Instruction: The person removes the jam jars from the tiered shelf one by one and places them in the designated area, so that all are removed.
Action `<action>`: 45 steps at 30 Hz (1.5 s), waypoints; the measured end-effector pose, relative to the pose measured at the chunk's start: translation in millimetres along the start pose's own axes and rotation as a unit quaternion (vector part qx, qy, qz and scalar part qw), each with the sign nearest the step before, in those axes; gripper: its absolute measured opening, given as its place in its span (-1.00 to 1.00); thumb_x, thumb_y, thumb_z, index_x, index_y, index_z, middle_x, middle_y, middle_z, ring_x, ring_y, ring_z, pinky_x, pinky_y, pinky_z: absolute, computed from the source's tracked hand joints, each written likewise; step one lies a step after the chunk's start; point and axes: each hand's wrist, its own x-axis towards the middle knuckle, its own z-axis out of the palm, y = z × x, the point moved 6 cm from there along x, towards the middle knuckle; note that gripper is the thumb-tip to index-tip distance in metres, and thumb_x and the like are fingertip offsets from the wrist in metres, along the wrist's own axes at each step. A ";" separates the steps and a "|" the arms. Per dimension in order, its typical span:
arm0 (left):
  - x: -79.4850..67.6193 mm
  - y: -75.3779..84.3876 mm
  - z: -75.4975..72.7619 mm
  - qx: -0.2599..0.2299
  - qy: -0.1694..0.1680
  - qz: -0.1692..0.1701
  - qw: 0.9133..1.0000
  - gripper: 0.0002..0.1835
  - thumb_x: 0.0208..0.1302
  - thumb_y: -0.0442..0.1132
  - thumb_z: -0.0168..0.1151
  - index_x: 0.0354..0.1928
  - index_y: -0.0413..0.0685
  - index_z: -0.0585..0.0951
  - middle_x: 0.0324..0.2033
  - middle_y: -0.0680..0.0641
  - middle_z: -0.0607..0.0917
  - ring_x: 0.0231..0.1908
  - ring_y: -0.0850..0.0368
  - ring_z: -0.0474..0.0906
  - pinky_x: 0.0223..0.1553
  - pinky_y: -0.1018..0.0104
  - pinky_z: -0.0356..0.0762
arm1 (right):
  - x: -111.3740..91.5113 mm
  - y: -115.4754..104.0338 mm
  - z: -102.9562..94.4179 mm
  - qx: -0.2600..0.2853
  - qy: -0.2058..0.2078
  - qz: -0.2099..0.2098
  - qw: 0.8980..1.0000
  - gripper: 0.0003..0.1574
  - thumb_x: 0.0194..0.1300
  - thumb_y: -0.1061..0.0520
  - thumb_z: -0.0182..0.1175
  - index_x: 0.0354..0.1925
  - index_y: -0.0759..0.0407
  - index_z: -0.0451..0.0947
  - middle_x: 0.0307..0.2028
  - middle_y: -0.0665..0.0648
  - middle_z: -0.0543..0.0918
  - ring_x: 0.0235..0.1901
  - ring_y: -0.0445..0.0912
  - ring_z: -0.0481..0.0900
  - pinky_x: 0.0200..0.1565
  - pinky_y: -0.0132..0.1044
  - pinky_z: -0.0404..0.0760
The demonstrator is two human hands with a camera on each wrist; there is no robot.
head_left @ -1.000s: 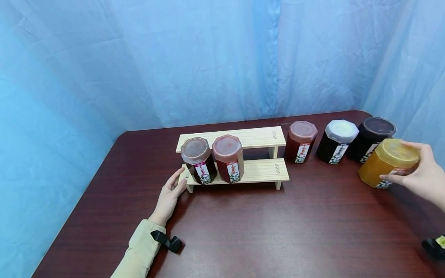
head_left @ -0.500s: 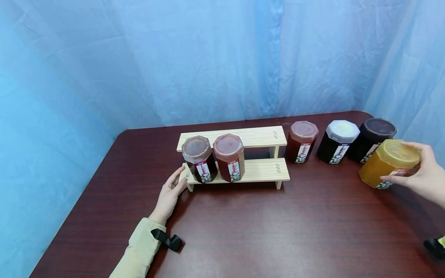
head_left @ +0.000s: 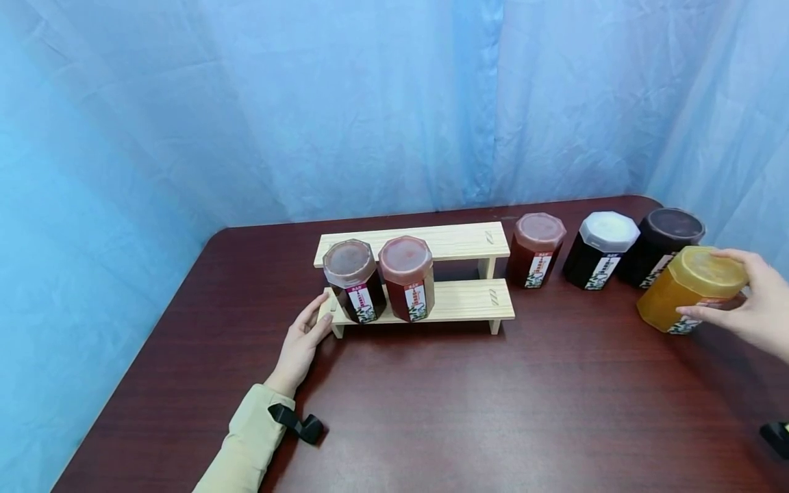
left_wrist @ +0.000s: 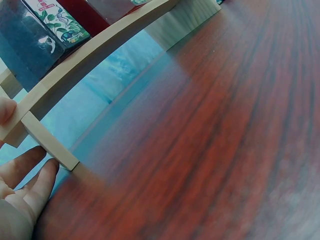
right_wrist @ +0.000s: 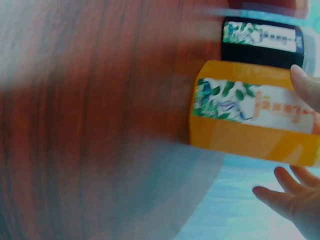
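My left hand holds the left end of the two-tier wooden rack; in the left wrist view the thumb touches the board's end and other fingers lie near the leg. A purple-labelled dark jar and a red jar stand side by side on the lower tier. At the far right my right hand grips a yellow jar near its lid, thumb on one side, fingers on the other. In the right wrist view some fingers stand apart from the jar.
Right of the rack stand a red jar, a white-lidded dark jar and a dark-lidded jar, the last close behind the yellow one. The dark red table meets blue curtains at the back and sides.
The head view shifts very slightly. Both hands keep their places, the left at the rack and the right at the yellow jar; the jars stay put.
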 end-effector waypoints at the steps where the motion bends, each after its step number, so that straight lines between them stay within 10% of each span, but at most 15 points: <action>1: 0.2 0.0 0.0 0.001 -0.001 0.001 1.000 -0.46 0.40 -0.37 0.00 0.39 -0.15 0.22 0.31 -0.26 0.31 0.00 0.46 0.47 0.02 0.55 0.47 | 0.3 -7.9 -2.5 -0.007 0.001 -0.003 1.000 0.13 -0.05 0.38 0.43 0.38 0.30 0.02 0.01 0.37 0.31 -0.48 -0.56 0.32 -0.62 -0.69 0.36; 4: 0.5 -0.2 -0.1 0.002 -0.001 0.001 1.000 -0.46 0.40 -0.37 0.00 0.39 -0.14 0.23 0.31 -0.25 0.31 0.00 0.46 0.47 0.02 0.55 0.47 | 1.5 -30.5 -10.9 -0.027 0.013 -0.013 0.999 0.07 -0.12 0.38 0.46 0.27 0.50 0.10 0.02 0.59 0.27 -0.26 -0.12 0.46 -0.58 -0.79 0.21; 7: 0.7 -0.3 0.1 0.003 -0.002 0.001 1.000 -0.46 0.40 -0.36 0.01 0.39 -0.15 0.23 0.30 -0.26 0.32 -0.01 0.46 0.48 0.02 0.55 0.47 | 0.5 -46.8 -17.9 -0.054 0.041 -0.013 0.998 0.01 -0.07 0.31 0.46 0.25 0.53 0.14 0.03 0.60 0.29 -0.06 0.42 0.23 -0.18 -0.50 0.47; 11: 0.7 -0.3 0.3 -0.001 -0.002 0.001 1.000 -0.47 0.40 -0.38 0.00 0.39 -0.16 0.23 0.30 -0.27 0.32 -0.02 0.46 0.48 0.02 0.55 0.47 | -2.5 -59.1 -24.3 -0.054 0.077 0.000 0.996 -0.07 0.12 0.14 0.36 0.28 0.51 0.13 0.13 0.62 0.26 0.17 0.46 0.16 0.21 0.32 0.12; 14: 0.7 -0.6 0.1 -0.001 -0.001 0.001 1.000 -0.47 0.40 -0.38 0.00 0.39 -0.16 0.23 0.30 -0.27 0.32 -0.02 0.46 0.48 0.02 0.55 0.47 | -3.4 -65.3 -25.5 -0.036 0.089 0.004 0.995 -0.12 0.18 0.12 0.31 0.29 0.48 0.14 0.17 0.61 0.24 0.25 0.44 0.11 0.34 0.25 -0.01; 20: 0.9 -1.2 -0.6 -0.006 -0.001 -0.001 1.000 -0.46 0.40 -0.39 -0.01 0.39 -0.18 0.21 0.28 -0.31 0.31 -0.05 0.44 0.50 0.01 0.56 0.47 | -5.3 -70.3 -14.8 -0.017 0.082 -0.007 0.996 -0.09 0.10 0.32 0.34 0.36 0.18 0.17 0.21 0.35 0.35 0.31 -0.04 0.24 0.23 -0.69 0.00; 24: 0.8 -1.1 -0.2 -0.012 -0.003 0.000 1.000 -0.46 0.40 -0.40 -0.02 0.39 -0.19 0.21 0.28 -0.32 0.31 -0.06 0.44 0.51 0.01 0.57 0.47 | -7.2 -79.6 -4.7 -0.012 0.053 -0.009 0.998 -0.04 0.08 0.35 0.35 0.37 0.10 0.15 0.19 0.33 0.37 0.33 -0.02 0.24 0.40 -0.23 0.12; 27: 1.1 -1.1 0.2 -0.013 -0.004 0.001 1.000 -0.46 0.40 -0.40 -0.02 0.39 -0.19 0.21 0.28 -0.33 0.31 -0.06 0.43 0.51 0.01 0.57 0.47 | -7.3 -95.3 -1.4 -0.012 0.029 -0.009 0.999 -0.09 0.07 0.33 0.36 0.32 0.30 0.15 0.12 0.49 0.36 0.14 0.38 0.23 0.30 0.24 0.08; 29: 1.1 -1.2 0.3 -0.012 -0.003 0.001 1.000 -0.47 0.40 -0.40 -0.01 0.39 -0.19 0.21 0.28 -0.33 0.31 -0.06 0.44 0.51 0.01 0.57 0.47 | -6.7 -103.5 0.6 -0.017 0.025 -0.010 0.999 -0.11 0.06 0.30 0.38 0.29 0.34 0.18 0.10 0.48 0.38 0.10 0.37 0.24 0.28 0.25 0.10; 34: 0.8 -1.8 -0.2 -0.010 0.000 -0.001 1.000 -0.47 0.40 -0.40 -0.02 0.39 -0.18 0.22 0.27 -0.33 0.32 -0.07 0.43 0.51 0.01 0.57 0.47 | -6.0 -117.0 7.8 -0.007 0.017 -0.030 0.999 -0.14 0.03 0.26 0.42 0.24 0.32 0.24 0.09 0.44 0.42 0.09 0.29 0.27 0.38 -0.41 0.09; 37: 0.9 -1.6 -0.3 -0.010 -0.002 0.001 1.000 -0.47 0.40 -0.39 -0.01 0.39 -0.17 0.22 0.28 -0.31 0.32 -0.05 0.44 0.50 0.02 0.56 0.47 | -5.2 -121.5 15.2 0.001 0.014 -0.053 0.998 -0.16 -0.04 0.23 0.47 0.19 0.29 0.31 0.06 0.39 0.47 0.10 -0.06 0.34 0.06 -0.85 -0.05; 41: 1.2 -1.6 -0.3 -0.004 -0.004 0.001 1.000 -0.47 0.40 -0.37 0.00 0.39 -0.16 0.22 0.30 -0.28 0.31 -0.02 0.45 0.49 0.03 0.56 0.47 | -4.2 -127.8 27.3 0.017 -0.003 -0.081 0.997 -0.18 -0.12 0.21 0.52 0.12 0.27 0.38 0.01 0.32 0.52 -0.06 -0.61 0.21 -0.08 -0.90 0.01; 45: 1.2 -1.9 -0.6 -0.001 -0.002 0.000 1.000 -0.46 0.40 -0.37 0.00 0.39 -0.15 0.22 0.29 -0.28 0.31 -0.02 0.45 0.47 0.02 0.55 0.47 | -3.3 -137.8 38.2 0.046 -0.022 -0.100 0.994 -0.16 -0.15 0.25 0.52 0.13 0.24 0.40 0.03 0.15 0.53 -0.03 -0.75 0.18 -0.07 -0.91 0.09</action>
